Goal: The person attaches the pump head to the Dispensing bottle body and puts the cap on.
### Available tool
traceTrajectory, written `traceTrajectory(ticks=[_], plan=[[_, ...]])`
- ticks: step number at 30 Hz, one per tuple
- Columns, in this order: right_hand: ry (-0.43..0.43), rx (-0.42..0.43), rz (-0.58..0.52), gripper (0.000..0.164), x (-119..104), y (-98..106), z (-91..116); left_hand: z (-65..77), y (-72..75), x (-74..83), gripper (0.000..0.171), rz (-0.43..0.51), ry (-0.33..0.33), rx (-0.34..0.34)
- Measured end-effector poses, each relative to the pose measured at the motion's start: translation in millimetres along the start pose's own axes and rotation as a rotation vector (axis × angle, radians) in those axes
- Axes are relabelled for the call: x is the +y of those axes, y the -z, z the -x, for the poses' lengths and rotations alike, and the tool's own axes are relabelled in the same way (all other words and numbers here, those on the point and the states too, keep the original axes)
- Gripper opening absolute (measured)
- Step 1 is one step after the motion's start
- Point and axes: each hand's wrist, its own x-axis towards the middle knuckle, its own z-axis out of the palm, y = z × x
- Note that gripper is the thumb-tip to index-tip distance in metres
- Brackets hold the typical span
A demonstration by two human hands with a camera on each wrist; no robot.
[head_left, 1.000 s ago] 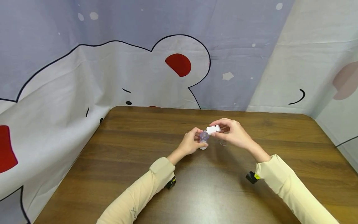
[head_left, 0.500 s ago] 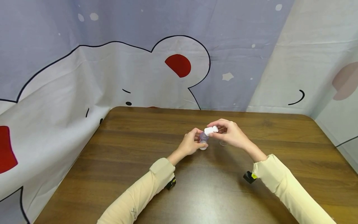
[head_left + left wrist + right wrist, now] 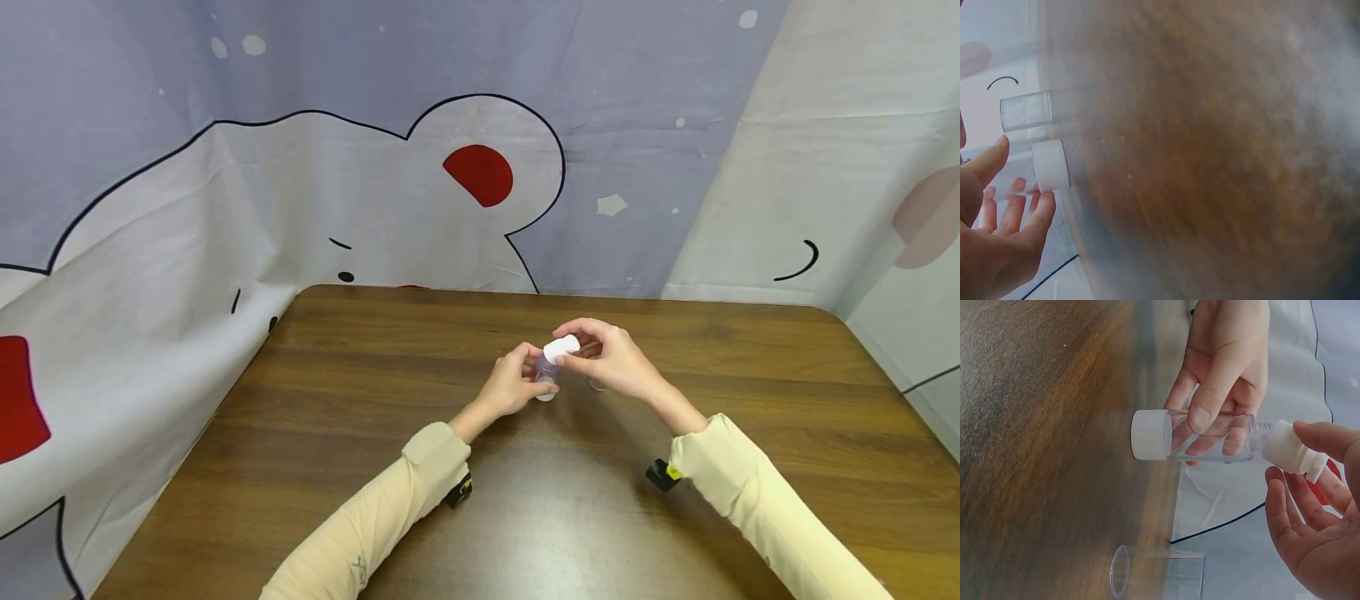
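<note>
A clear bottle (image 3: 1242,439) with a threaded neck and a white base (image 3: 1150,435) stands upright on the table. My left hand (image 3: 508,387) grips its body, thumb on one side and fingers on the other. Between thumb and fingertips, my right hand (image 3: 622,363) pinches a white pump head (image 3: 1282,447). The pump head is tilted over the bottle's mouth, its lower end meeting the threads. In the head view it hides the neck.
Beside the bottle, to its right, a clear cylindrical cap (image 3: 1025,111) stands on the brown wooden table (image 3: 360,375). A printed cloth (image 3: 360,192) hangs behind the table's far edge.
My right hand has moved a little left, bringing the white pump head over the bottle's mouth. My left hand and the bottle have stayed nearly still.
</note>
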Motion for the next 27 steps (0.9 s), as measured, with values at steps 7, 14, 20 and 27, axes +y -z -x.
traceTrajectory(ticks=[7,14,20,27], plan=[[0.007,0.010,-0.028,0.033,1.2,-4.0,-2.8,0.1,0.4,-0.2,0.047,-0.007,-0.003,-0.005],[-0.012,0.010,-0.042,0.035,2.3,-8.1,-3.1,0.7,0.9,0.6,0.044,-0.011,-0.001,-0.009],[-0.014,0.015,-0.057,0.037,0.9,-10.1,-3.3,0.2,0.7,-0.5,0.044,-0.012,0.011,-0.010],[0.015,0.012,-0.078,0.037,2.3,-11.0,-3.4,0.5,1.3,0.5,0.044,-0.011,0.006,-0.009]])
